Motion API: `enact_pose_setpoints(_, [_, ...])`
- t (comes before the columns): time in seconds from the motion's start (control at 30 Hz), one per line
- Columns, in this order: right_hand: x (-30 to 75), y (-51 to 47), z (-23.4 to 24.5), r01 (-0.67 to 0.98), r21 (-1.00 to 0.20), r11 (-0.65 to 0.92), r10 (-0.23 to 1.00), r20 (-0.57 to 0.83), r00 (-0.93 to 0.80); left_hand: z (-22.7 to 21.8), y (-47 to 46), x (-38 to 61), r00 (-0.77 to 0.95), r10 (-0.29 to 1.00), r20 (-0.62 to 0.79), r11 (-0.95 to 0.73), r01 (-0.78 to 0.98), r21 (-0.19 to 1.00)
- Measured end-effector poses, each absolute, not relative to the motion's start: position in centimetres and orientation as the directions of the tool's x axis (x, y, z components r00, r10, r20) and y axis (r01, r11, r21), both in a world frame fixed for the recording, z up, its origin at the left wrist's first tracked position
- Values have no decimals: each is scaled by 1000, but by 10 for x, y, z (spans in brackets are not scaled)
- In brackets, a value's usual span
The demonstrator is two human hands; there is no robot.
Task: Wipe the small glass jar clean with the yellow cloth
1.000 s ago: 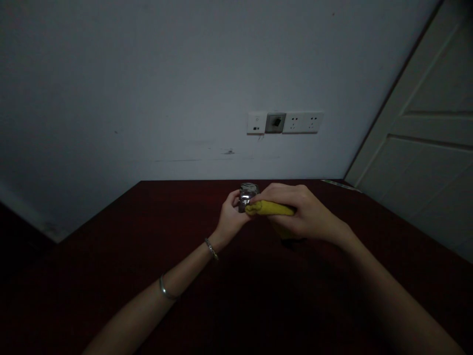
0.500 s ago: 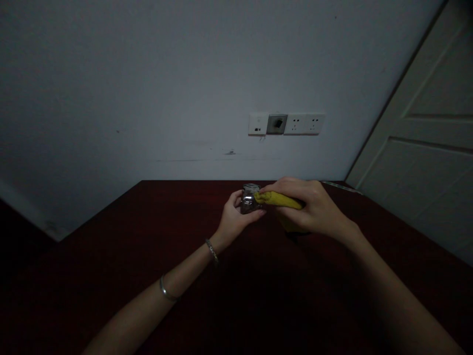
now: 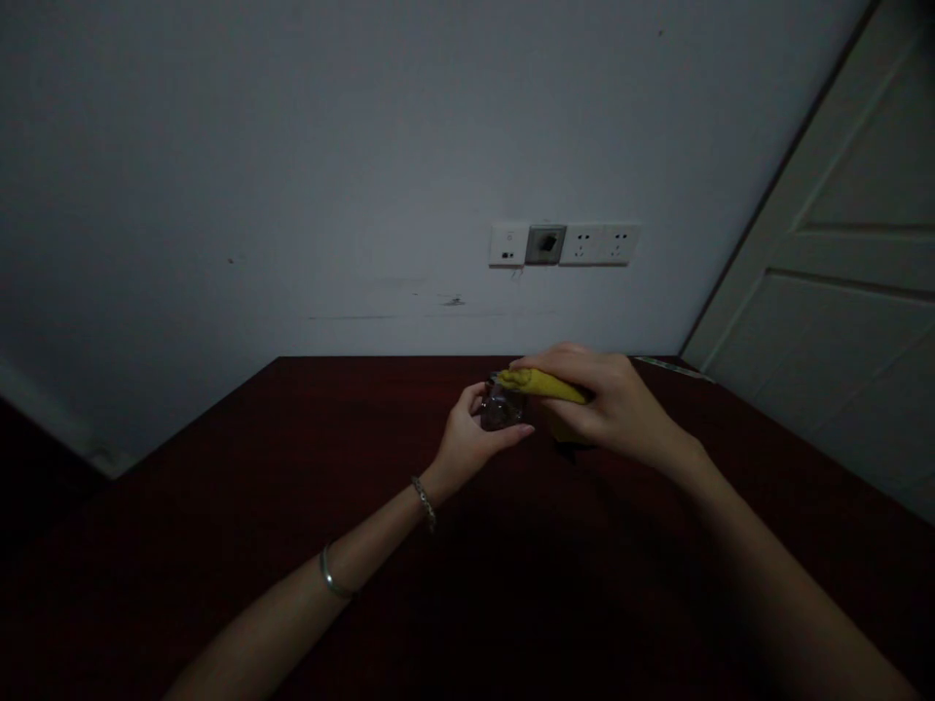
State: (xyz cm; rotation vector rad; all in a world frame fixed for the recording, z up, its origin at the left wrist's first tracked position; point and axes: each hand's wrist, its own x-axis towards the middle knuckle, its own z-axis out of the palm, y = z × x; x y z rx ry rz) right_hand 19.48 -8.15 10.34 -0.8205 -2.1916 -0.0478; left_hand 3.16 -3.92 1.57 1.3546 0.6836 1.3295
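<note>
Above the dark red table [image 3: 307, 506], my left hand [image 3: 471, 443] is closed around a small shiny glass jar [image 3: 501, 409]; two bracelets sit on that wrist and forearm. My right hand [image 3: 606, 404] grips a folded yellow cloth [image 3: 544, 383] and presses its end against the top of the jar. The light is dim, so the jar's details are hard to make out. Part of the cloth hangs down behind my right palm.
A pale wall rises behind the table, with a row of white sockets and a grey switch plate [image 3: 562, 243]. A white panelled door [image 3: 847, 263] stands at the right. A thin light strip [image 3: 668, 365] lies at the table's far right corner.
My right hand has lifted the yellow cloth from the jar's side up to its top. My left hand has tilted the jar slightly and sunk a little.
</note>
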Motion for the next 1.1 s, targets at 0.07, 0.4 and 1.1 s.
enact_pose_setpoints(0.07, [193,-80,102,550,-216,807,535,660,-527,15,-39,32,217,915,341,-275,-284,919])
enact_pose_setpoints(0.4, [193,-88,107,464,-334,820,572,475,-669,6,-27,30,185,924,335,-277,-283,918])
enact_pose_setpoints(1.1, [203,-62,85,390,-538,747,661,543,-517,27,-46,24,342,899,274,-174,-295,940])
